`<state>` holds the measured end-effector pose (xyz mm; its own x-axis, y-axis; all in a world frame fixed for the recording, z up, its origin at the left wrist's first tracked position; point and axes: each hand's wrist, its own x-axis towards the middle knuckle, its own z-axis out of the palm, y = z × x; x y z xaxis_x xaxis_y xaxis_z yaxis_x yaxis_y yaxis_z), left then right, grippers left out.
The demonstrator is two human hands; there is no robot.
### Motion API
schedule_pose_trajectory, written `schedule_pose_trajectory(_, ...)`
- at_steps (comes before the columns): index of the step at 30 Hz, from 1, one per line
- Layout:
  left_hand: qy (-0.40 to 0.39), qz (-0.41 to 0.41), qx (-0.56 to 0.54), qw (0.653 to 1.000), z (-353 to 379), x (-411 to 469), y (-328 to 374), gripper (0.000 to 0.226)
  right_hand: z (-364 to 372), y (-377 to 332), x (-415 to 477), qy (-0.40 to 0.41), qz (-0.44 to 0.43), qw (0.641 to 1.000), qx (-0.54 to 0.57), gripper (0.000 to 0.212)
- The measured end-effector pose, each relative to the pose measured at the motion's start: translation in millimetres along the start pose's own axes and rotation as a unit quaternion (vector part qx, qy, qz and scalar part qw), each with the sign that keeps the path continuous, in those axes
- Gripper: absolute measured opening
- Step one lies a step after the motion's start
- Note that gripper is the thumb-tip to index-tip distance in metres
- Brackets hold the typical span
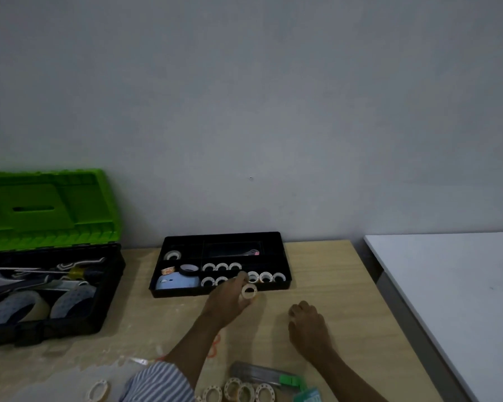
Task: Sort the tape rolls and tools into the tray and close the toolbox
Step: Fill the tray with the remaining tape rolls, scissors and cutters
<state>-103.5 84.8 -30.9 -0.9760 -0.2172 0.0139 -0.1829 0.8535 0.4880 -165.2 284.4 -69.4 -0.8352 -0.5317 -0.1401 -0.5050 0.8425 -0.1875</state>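
Left grip (230, 297) pinches small cream tape roll (249, 291) just before black compartmented plastic tray (285, 256); right grip (308, 326) curled, idle, bench-resting. Roll likely light, stiff: hold outer rim.

A light wooden desk (325, 274) is set against the wall. An open toolbox (50, 288) is stood at its left, a black tray (157, 281) at the back centre. Loose tape rolls (244, 391) and a green-handled tool (273, 375) are laid along the near edge.
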Motion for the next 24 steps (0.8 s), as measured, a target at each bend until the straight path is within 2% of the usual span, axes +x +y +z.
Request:
schedule_pose_trajectory(3,-0.001,0.021,-0.009,1.0,6,28,19,0.022,2,13,1,-0.001,-0.01,1.0,0.013,0.035)
schedule_pose_trajectory(5,-0.008,0.043,-0.009,0.999,13,46,27,0.018,2,16,4,0.004,-0.015,1.0,0.019,0.034)
schedule_pose_trajectory(10,-0.036,0.087,0.058,0.994,32,76,36,0.03,6,14,4,0.015,-0.013,1.0,0.019,0.033)
schedule_pose_trajectory(12,-0.054,0.11,0.129,0.984,38,84,34,0.035,7,15,4,0.023,-0.016,0.999,0.021,0.033)
schedule_pose_trajectory(16,-0.05,0.117,0.189,0.974,44,94,35,0.032,10,18,5,0.032,-0.018,0.999,0.032,0.033)
schedule_pose_trajectory(20,-0.055,0.138,0.2,0.968,45,97,34,0.033,13,19,8,0.042,-0.017,0.998,0.042,0.031)
schedule_pose_trajectory(24,-0.054,0.138,0.138,0.979,45,94,32,0.036,14,19,8,0.049,-0.015,0.997,0.051,0.03)
